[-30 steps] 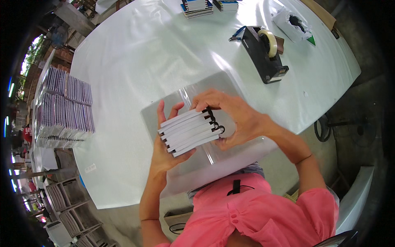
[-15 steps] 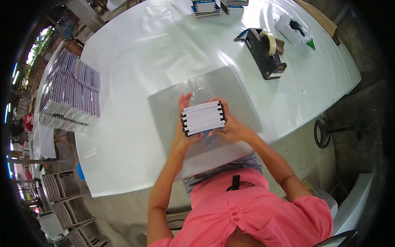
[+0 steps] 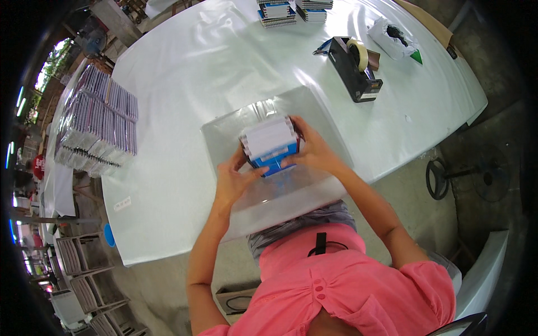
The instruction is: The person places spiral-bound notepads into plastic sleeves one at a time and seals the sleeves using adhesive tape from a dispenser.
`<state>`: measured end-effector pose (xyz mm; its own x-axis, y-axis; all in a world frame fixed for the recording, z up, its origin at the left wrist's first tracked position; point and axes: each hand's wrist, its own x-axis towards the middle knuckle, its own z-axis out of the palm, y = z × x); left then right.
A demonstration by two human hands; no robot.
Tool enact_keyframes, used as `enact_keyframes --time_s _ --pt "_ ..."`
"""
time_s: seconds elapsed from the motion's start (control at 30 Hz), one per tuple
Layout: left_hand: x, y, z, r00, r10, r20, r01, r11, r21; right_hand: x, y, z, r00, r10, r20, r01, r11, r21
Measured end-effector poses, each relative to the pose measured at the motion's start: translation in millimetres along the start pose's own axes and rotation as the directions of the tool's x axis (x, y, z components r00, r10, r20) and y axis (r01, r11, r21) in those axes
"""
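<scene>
Between my two hands is a small stack of spiral-bound notebooks [image 3: 271, 140], with white page edges on top and a blue cover facing me. My left hand [image 3: 233, 178] grips its left side, the thumb along the lower front edge. On the other side my right hand [image 3: 311, 150] wraps the stack's right end, thumb on the blue cover. Beneath them lies a grey translucent mat [image 3: 325, 126] on the table, and the stack hides part of it. Some of my fingers are out of sight behind the notebooks.
A black tape dispenser [image 3: 352, 70] with a tape roll stands at the far right, near a white plastic bag [image 3: 386, 40]. More small notebooks [image 3: 276, 13] are piled at the far edge. Tall stacks of wrapped spiral notebooks [image 3: 98, 120] stand at the left. A fan [image 3: 488, 178] is beyond the right edge.
The stack has tilted so that its blue cover now shows toward me. My left hand has moved lower and to the left, its fingers now bent around the stack's side.
</scene>
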<state>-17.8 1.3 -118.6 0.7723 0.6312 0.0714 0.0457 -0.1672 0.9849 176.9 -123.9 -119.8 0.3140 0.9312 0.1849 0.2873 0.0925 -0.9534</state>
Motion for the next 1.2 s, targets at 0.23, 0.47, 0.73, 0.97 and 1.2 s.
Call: enact_keyframes --time_s 0.23,0.47,0.73,0.97,1.2 --pt "39.1 43.0 -20.0 0.905 -0.422 0.046 0.424 0.898 -0.112 47.2 -28.9 -10.1 0.87 0.484 0.098 -0.492 0.833 0.255" --pt "24.8 17.0 4.4 0.912 -0.4 -0.089 0.39 0.914 -0.111 33.7 16.6 7.0 0.978 -0.072 -0.198 -0.081 0.739 -0.669" --pt "-1.4 -2.2 14.2 0.906 -0.417 -0.073 0.377 0.873 -0.311 3.1 18.7 -3.9 0.986 0.144 -0.08 -0.163 0.923 -0.349" --pt "-5.8 -31.0 2.4 0.964 -0.178 -0.198 0.178 0.984 -0.015 -7.1 2.8 -4.7 0.977 0.178 -0.12 -0.197 0.965 -0.174" --pt "-38.2 -40.3 -19.9 0.987 0.143 0.075 -0.119 0.331 0.936 -32.1 23.3 -46.6 0.76 -0.302 -0.575 -0.339 0.571 -0.747"
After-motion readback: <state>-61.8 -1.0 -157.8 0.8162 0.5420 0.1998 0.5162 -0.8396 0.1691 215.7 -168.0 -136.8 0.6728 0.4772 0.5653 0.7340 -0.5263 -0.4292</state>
